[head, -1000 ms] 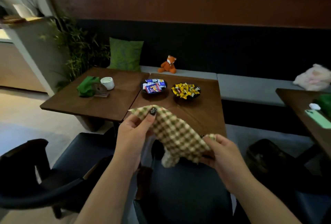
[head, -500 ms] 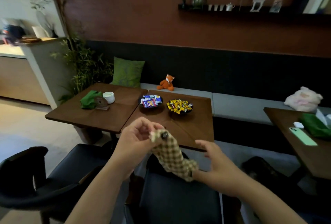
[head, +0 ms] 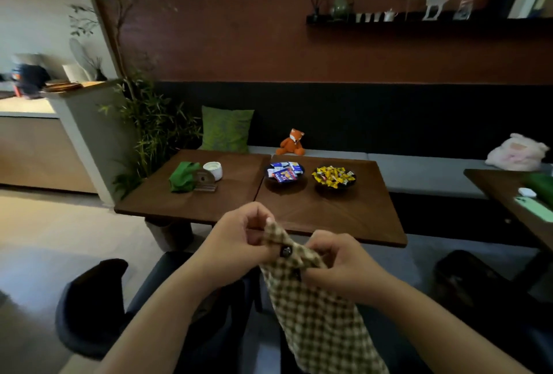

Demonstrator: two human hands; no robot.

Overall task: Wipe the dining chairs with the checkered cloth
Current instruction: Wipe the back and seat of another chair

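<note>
Pretty cramped down low from where I'm sitting: the dark curved-back armchair [head: 89, 307] fills the lower left, and the brown wooden table [head: 329, 212] edge sits just past my hands mid-frame. Two black snack bowls [head: 334, 177] clutter its far half; the near half is bare wood.

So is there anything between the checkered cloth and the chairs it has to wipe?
Nothing visible does. Both the left hand and the right hand grip the checkered cloth, which hangs directly over the dark chair below. The snack bowls sit farther off on the table.
</note>
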